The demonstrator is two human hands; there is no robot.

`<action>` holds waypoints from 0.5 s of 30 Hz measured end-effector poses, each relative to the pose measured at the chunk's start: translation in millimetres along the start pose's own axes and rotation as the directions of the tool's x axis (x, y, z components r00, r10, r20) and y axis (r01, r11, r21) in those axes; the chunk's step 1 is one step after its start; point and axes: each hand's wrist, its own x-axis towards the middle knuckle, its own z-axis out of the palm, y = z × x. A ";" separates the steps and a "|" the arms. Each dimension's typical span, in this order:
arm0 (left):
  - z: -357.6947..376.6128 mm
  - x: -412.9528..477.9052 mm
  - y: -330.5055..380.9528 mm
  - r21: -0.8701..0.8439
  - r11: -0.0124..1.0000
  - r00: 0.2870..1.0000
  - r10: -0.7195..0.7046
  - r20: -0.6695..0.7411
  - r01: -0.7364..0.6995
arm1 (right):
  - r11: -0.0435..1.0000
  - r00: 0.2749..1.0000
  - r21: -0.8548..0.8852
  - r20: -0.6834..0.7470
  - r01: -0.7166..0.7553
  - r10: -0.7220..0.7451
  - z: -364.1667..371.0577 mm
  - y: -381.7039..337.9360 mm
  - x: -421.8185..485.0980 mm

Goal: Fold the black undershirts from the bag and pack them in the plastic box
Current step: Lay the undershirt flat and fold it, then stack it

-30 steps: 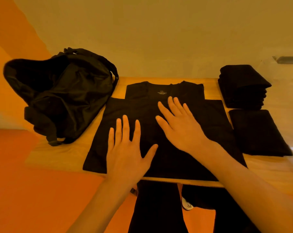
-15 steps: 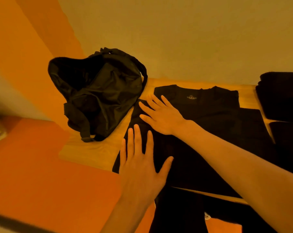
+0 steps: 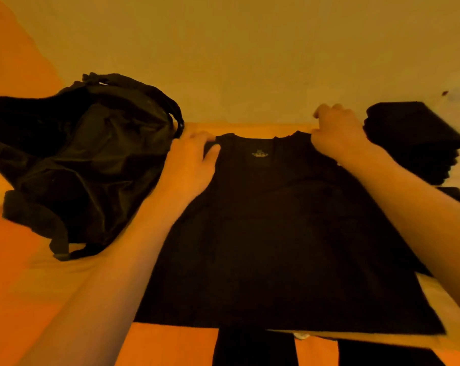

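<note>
My left hand (image 3: pixel 189 165) pinches one shoulder strap of the flat black fabric undershirt (image 3: pixel 271 247); my right hand (image 3: pixel 337 136) curls round the other. The shirt lies spread on the wooden table (image 3: pixel 38 273) beside the slumped black fabric bag (image 3: pixel 86 159), not yet folded. A stack of folded black undershirts (image 3: pixel 413 136) waits at the right, unpacked; no plastic box shows. Half a second ago both palms lay flat on the shirt.

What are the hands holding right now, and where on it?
The black undershirt, by its shoulder straps: the left hand pinches one, the right hand the other.
</note>
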 end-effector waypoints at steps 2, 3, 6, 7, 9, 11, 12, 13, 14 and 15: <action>10.4 52.7 -4.2 0.079 0.997 0.999 0.000 0.048 -0.004 | 0.998 0.990 -0.039 0.130 -0.057 0.062 -2.9 19.6 16.9; 15.0 71.6 -6.4 0.128 0.992 0.996 -0.013 0.091 0.002 | 0.996 0.980 -0.050 0.183 -0.070 0.078 -1.5 25.8 23.4; 21.1 104.2 -10.3 0.241 0.970 0.978 -0.053 0.200 0.003 | 0.996 0.958 -0.038 0.271 -0.085 0.092 7.1 35.7 38.1; 22.0 109.8 -12.1 0.214 0.977 0.972 -0.064 0.226 0.015 | 0.996 0.954 -0.031 0.286 -0.087 0.092 9.4 36.7 41.3; 22.4 117.9 -16.6 0.138 0.989 0.962 -0.088 0.257 0.054 | 0.995 0.949 -0.030 0.301 -0.095 0.100 11.5 36.7 45.4; 23.4 123.8 -22.2 0.108 0.992 0.966 -0.087 0.242 0.062 | 0.994 0.950 -0.044 0.294 -0.096 0.105 11.8 37.5 47.2; 24.2 126.0 -24.0 0.093 0.994 0.971 -0.082 0.223 0.062 | 0.994 0.951 -0.055 0.290 -0.097 0.109 11.5 38.2 47.7; 25.5 127.2 -25.5 0.074 0.995 0.976 -0.080 0.204 0.067 | 0.992 0.952 -0.069 0.283 -0.103 0.118 11.1 38.9 47.8; 27.0 127.5 -26.2 0.055 0.996 0.979 -0.082 0.187 0.073 | 0.990 0.952 -0.085 0.278 -0.110 0.130 10.5 39.7 47.3; 29.4 127.5 -27.2 0.038 0.996 0.982 -0.083 0.172 0.078 | 0.988 0.953 -0.102 0.269 -0.118 0.142 10.7 40.7 47.0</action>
